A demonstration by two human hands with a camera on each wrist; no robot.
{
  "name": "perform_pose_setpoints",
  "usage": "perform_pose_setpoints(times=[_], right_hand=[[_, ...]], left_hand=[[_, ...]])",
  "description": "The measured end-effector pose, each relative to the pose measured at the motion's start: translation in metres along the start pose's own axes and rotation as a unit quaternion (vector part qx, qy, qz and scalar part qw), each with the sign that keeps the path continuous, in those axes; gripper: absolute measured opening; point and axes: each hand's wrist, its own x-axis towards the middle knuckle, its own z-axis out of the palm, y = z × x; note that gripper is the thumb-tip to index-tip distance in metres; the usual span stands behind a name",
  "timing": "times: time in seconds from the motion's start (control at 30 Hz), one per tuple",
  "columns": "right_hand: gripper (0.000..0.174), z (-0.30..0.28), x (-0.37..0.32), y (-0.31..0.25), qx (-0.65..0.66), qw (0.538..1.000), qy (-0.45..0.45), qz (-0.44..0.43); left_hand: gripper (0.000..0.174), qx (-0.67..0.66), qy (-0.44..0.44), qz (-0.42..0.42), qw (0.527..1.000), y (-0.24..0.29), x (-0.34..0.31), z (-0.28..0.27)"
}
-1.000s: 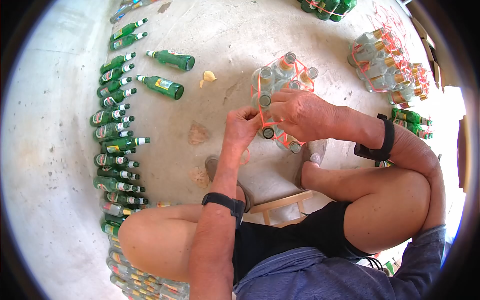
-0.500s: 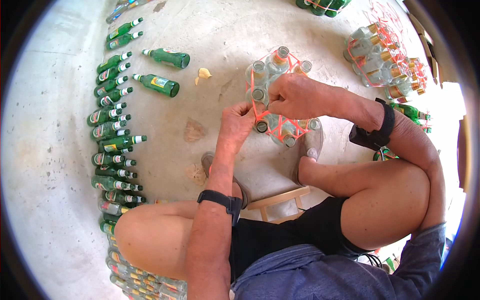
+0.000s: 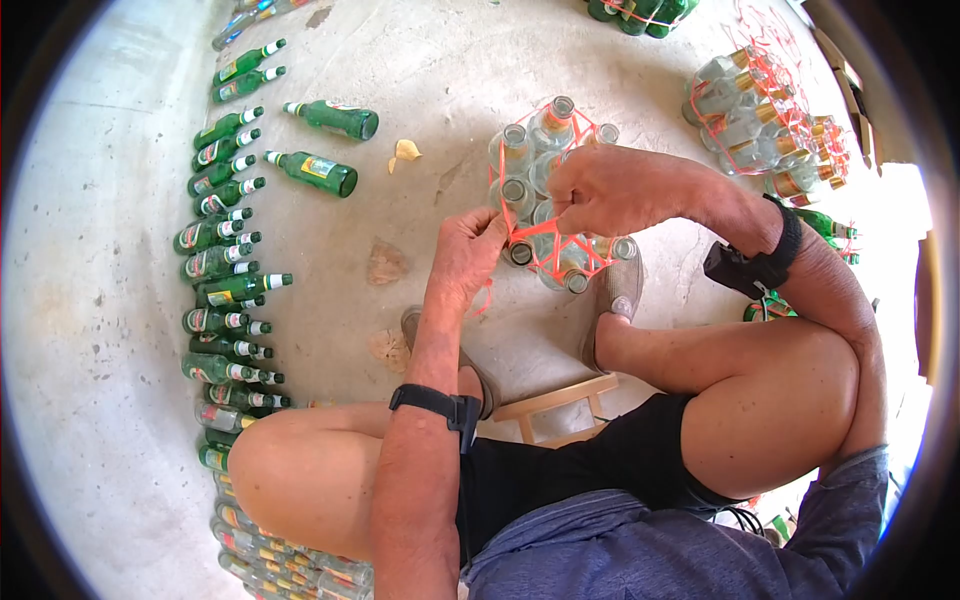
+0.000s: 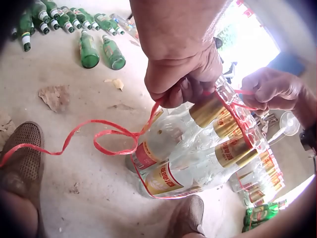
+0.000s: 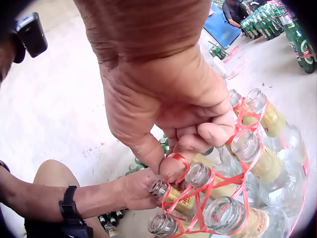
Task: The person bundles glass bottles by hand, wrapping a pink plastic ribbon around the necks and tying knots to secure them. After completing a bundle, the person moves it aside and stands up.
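Observation:
Clear glass bottles (image 3: pixel 553 128) with gold neck labels stand upright in a cluster, red twine (image 5: pixel 239 179) laced around and between their necks. At the near left bottle neck, my left hand (image 3: pixel 466 256) pinches the twine; a loose end curls down below it in the left wrist view (image 4: pixel 119 141). My right hand (image 3: pixel 625 192), above the middle of the cluster, grips a strand between thumb and curled fingers, also visible in the right wrist view (image 5: pixel 173 106). A short taut length of twine (image 3: pixel 538 229) runs between both hands.
Green bottles (image 3: pixel 232 289) lie in a long row at the left, with two more (image 3: pixel 318 172) beside it. Tied clear bottles (image 3: pixel 745 110) stand at the right, green ones (image 3: pixel 645 12) at the top. A wooden stool (image 3: pixel 560 402) is between the legs.
The bottle cluster has shifted slightly left and up in the head view. My right hand has drawn a strand away from my left hand, and the twine between them now shows stretched.

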Motion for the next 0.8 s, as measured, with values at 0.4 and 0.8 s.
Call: perform_pose_setpoints(times=[0.4, 0.8], right_hand=[[0.02, 0.026, -0.012, 0.024, 0.038, 0.99, 0.124, 0.053], [0.006, 0.047, -0.008, 0.032, -0.024, 0.962, 0.269, -0.042]], left_hand=[[0.03, 0.047, 0.001, 0.005, 0.999, 0.002, -0.003, 0.0], [0.014, -0.037, -0.024, -0.025, 0.999, -0.004, -0.006, -0.007]])
